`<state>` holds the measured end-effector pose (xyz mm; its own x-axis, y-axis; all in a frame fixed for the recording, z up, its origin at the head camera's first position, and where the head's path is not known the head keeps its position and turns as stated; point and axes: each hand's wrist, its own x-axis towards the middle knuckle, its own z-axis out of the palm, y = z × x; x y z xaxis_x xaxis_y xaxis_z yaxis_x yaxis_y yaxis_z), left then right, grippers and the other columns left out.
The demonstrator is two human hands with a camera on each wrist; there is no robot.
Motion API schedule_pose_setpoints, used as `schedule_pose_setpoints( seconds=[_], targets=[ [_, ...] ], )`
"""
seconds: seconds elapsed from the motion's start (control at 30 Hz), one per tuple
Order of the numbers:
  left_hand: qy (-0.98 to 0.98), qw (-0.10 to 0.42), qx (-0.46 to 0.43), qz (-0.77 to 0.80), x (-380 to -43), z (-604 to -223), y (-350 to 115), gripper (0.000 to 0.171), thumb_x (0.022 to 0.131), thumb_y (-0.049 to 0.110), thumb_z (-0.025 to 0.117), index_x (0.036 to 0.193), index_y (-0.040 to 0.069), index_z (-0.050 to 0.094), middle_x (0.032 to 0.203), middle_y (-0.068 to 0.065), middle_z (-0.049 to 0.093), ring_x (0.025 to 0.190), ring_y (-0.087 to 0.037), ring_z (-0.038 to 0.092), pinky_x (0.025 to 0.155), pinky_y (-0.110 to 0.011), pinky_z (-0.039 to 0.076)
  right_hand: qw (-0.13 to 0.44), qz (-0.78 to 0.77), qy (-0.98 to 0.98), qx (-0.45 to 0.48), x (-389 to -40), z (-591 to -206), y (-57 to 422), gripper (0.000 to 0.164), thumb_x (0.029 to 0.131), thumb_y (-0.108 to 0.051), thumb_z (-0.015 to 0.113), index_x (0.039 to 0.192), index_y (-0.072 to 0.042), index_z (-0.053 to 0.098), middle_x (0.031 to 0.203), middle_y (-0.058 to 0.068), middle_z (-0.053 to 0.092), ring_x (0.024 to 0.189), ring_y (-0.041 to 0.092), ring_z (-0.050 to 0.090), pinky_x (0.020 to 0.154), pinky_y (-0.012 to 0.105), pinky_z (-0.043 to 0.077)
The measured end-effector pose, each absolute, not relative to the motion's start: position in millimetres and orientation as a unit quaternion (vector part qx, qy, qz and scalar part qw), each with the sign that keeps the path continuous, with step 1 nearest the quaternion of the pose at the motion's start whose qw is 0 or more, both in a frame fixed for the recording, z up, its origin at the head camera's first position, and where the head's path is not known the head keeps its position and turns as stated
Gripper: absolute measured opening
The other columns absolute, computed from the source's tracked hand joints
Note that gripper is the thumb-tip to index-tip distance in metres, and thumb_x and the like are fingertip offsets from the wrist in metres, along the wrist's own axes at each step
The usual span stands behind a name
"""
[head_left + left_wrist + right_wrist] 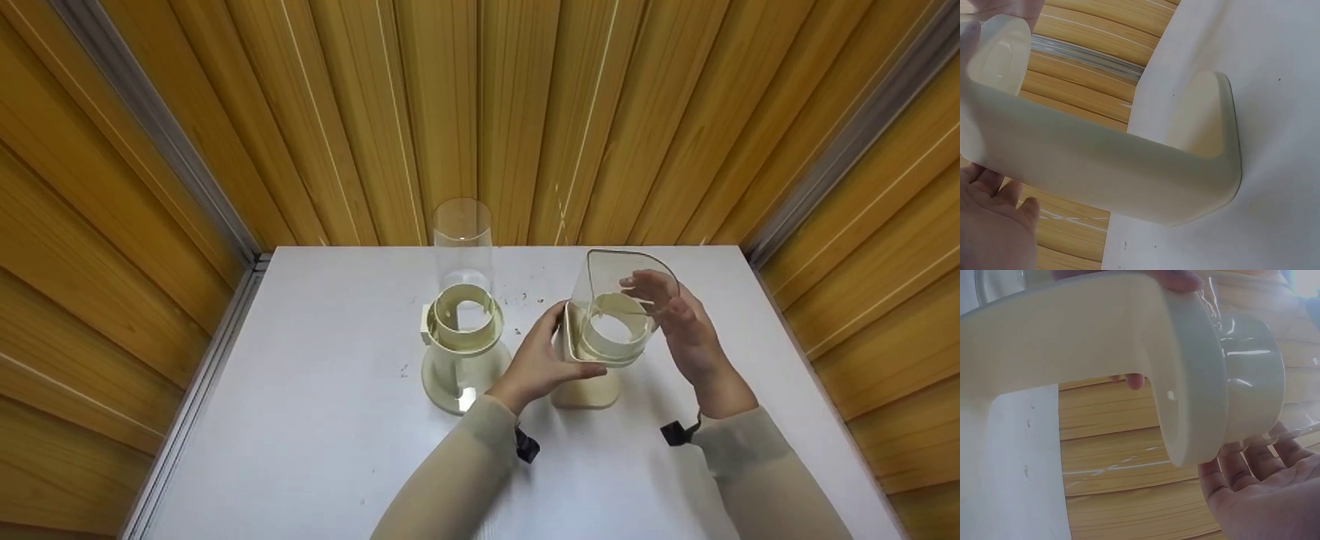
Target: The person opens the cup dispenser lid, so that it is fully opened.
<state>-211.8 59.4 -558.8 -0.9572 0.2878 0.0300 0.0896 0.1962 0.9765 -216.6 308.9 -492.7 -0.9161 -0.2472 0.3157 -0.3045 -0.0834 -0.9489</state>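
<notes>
A cream C-shaped stand [1089, 152] rises upright from its flat foot [589, 394] on the table. My left hand [544, 356] grips its upper part, thumb along the near side and fingers behind. A clear D-shaped plastic container [607, 274], open at the top, sits over the short cream ring [1255, 377] at the stand's head. Around the container's right side curls my right hand [686, 330], partly seen through the plastic. In the right wrist view its fingers [1261, 461] lie against the container's wall beside the ring.
Left of my hands stands a second cream stand [469, 341] with a round base and a ring. Behind it is a clear cylinder [463, 251]. The white table [322, 420] has small dark specks and is bordered by wood-patterned walls [442, 112].
</notes>
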Motion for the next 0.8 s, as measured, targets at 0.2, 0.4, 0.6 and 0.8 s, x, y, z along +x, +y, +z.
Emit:
schedule_pose_setpoints(
  seconds=[0.2, 0.4, 0.6, 0.8],
  targets=[
    [0.765, 0.088, 0.129, 0.625, -212, -559, 58, 0.128, 0.071, 0.037, 0.11, 0.176, 0.021, 0.038, 0.176, 0.004, 0.051, 0.166, -0.022, 0.046, 0.14, -0.044, 0.037, 0.018, 0.709, -0.668, 0.225, -216, -497, 308, 0.08, 0.108, -0.063, 0.065, 0.162, -0.005, 0.05, 0.157, 0.007, 0.063, 0.15, 0.024, 0.054, 0.127, 0.044, 0.033],
    [0.767, 0.09, 0.131, 0.622, -212, -560, 57, 0.125, 0.073, 0.039, 0.109, 0.176, 0.025, 0.039, 0.174, 0.005, 0.051, 0.165, -0.019, 0.047, 0.14, -0.043, 0.038, 0.007, 0.711, -0.655, 0.256, -218, -498, 306, 0.087, 0.101, -0.04, 0.084, 0.173, -0.019, 0.039, 0.166, 0.004, 0.056, 0.156, 0.024, 0.049, 0.133, 0.033, 0.035],
    [0.769, 0.089, 0.128, 0.619, -211, -561, 58, 0.124, 0.073, 0.04, 0.109, 0.175, 0.029, 0.04, 0.174, 0.008, 0.052, 0.164, -0.016, 0.047, 0.139, -0.042, 0.039, 0.009, 0.701, -0.67, 0.245, -218, -491, 302, 0.102, 0.09, 0.002, 0.086, 0.176, -0.014, 0.033, 0.165, 0.007, 0.056, 0.154, 0.023, 0.057, 0.13, 0.029, 0.042],
    [0.774, 0.081, 0.132, 0.614, -212, -561, 58, 0.121, 0.072, 0.04, 0.109, 0.173, 0.031, 0.043, 0.169, 0.01, 0.056, 0.16, -0.012, 0.051, 0.138, -0.041, 0.04, 0.021, 0.698, -0.679, 0.227, -216, -487, 299, 0.102, 0.086, 0.012, 0.08, 0.175, -0.009, 0.034, 0.161, 0.012, 0.059, 0.149, 0.023, 0.064, 0.127, 0.031, 0.049]
  ],
)
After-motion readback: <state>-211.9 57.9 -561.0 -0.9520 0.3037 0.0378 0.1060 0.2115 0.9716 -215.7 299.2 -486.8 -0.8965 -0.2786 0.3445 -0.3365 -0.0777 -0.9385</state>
